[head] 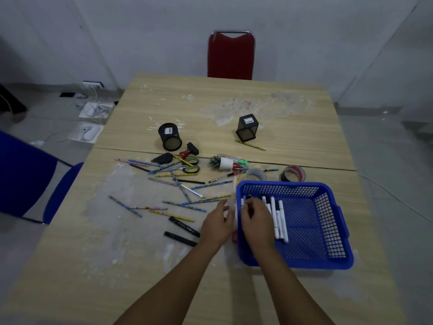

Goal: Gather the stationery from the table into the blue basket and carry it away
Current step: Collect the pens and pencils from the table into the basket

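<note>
Wooden table [293, 127] strewn with pencils [185, 204]; right hand [256, 221] curled over markers [277, 216] in blue basket [328, 231], grip unclear.

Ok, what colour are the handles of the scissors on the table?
Green with black trim on the scissors, clearest in the head view.

head cam | looks forward and down from above table [293, 127] | close over near edge | single view
</note>
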